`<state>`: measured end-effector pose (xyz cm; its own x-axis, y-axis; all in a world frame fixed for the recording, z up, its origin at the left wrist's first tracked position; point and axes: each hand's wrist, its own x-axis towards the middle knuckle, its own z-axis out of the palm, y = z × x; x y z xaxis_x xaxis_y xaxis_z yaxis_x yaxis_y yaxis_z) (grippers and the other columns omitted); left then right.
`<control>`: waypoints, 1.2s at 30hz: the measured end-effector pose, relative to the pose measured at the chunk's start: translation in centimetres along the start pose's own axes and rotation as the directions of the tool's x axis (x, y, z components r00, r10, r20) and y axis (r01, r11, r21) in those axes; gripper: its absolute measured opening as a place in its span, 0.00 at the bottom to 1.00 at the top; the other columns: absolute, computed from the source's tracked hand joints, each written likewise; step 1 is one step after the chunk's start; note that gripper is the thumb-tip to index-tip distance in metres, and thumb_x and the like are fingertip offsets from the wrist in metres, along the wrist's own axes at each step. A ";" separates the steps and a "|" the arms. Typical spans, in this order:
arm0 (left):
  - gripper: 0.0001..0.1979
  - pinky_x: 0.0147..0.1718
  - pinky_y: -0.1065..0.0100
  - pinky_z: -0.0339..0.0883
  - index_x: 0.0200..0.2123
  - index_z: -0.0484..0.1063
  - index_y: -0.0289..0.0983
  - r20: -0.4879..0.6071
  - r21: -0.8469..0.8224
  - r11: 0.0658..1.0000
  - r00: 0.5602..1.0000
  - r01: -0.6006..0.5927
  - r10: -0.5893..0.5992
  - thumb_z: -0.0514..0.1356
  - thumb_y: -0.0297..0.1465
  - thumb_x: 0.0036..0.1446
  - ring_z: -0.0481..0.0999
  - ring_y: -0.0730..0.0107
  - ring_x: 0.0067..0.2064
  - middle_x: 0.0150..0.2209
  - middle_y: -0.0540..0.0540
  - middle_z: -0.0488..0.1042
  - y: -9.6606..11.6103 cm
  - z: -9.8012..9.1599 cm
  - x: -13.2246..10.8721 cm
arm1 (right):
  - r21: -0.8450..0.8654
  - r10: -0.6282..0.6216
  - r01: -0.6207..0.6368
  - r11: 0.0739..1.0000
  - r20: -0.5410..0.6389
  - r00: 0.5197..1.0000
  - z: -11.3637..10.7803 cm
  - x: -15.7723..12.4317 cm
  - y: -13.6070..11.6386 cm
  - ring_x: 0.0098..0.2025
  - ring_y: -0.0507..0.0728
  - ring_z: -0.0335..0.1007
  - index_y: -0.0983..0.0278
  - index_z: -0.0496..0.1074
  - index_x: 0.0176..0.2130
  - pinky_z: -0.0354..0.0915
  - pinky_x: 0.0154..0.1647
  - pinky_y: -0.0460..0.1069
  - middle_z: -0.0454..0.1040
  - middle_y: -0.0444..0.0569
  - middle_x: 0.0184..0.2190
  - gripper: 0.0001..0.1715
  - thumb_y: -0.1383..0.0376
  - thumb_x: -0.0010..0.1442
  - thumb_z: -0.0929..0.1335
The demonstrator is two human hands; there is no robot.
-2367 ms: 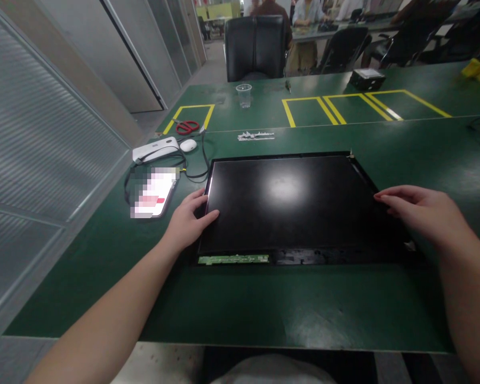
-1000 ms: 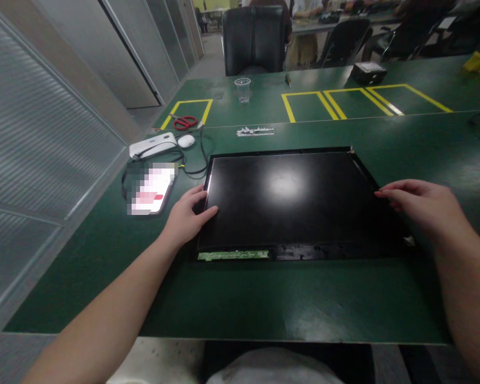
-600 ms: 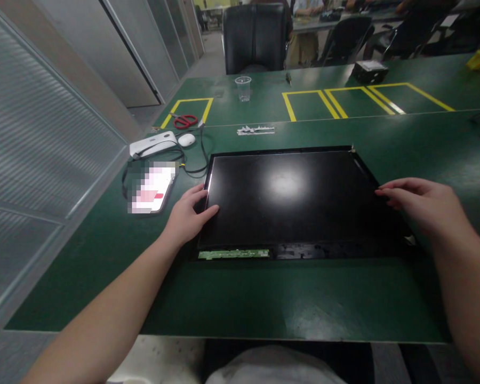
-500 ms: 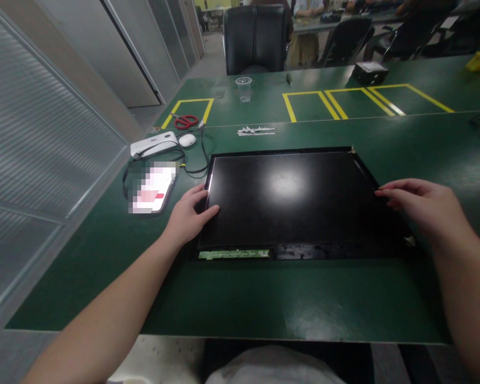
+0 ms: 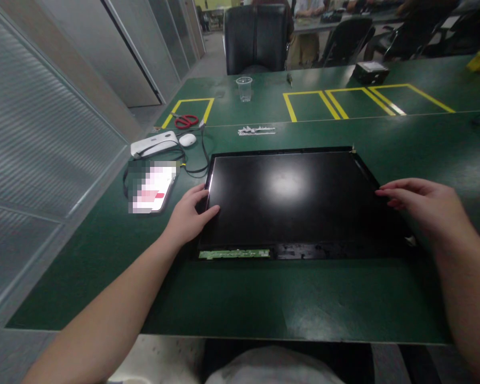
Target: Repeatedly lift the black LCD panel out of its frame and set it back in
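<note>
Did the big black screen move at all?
No. The screen lies just as close to the phone and the silver strip as before.

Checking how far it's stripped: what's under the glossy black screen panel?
A black frame shows around the glossy black screen panel, with a green circuit strip along its near edge. Whatever lies beneath the middle is covered.
</note>
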<state>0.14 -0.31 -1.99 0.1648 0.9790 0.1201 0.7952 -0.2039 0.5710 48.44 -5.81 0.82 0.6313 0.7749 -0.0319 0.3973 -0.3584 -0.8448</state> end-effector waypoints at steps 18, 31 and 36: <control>0.26 0.71 0.43 0.59 0.55 0.79 0.37 -0.006 0.009 1.000 1.000 -0.005 0.005 0.65 0.45 0.59 0.69 0.42 0.70 0.70 0.35 0.70 0.0 0.0 0.0 | 0.010 -0.053 0.052 0.999 0.029 0.998 -0.3 0.5 0.7 0.28 0.55 0.70 0.60 0.81 0.29 0.67 0.25 0.49 0.81 0.51 0.31 0.14 0.57 0.38 0.76; 0.26 0.71 0.43 0.59 0.56 0.78 0.35 0.001 0.032 0.999 1.000 -0.016 0.016 0.65 0.45 0.59 0.69 0.41 0.70 0.70 0.33 0.70 0.2 0.0 0.0 | -0.034 -0.049 0.050 0.998 0.018 0.999 -0.3 0.6 1.0 0.30 0.55 0.72 0.61 0.82 0.30 0.68 0.25 0.49 0.82 0.52 0.33 0.16 0.56 0.40 0.75; 0.25 0.70 0.43 0.59 0.56 0.78 0.37 0.004 0.046 0.999 1.000 -0.014 0.014 0.65 0.45 0.60 0.69 0.41 0.70 0.70 0.35 0.70 0.1 0.0 0.0 | -0.011 -0.071 0.072 0.997 0.029 0.997 -0.3 0.7 1.0 0.28 0.56 0.71 0.60 0.82 0.29 0.68 0.24 0.50 0.82 0.51 0.32 0.16 0.55 0.38 0.76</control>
<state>0.19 -0.36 -1.97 0.1780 0.9760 0.1252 0.8186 -0.2175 0.5316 49.50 -5.85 0.10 0.5820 0.8131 0.0133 0.4491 -0.3078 -0.8388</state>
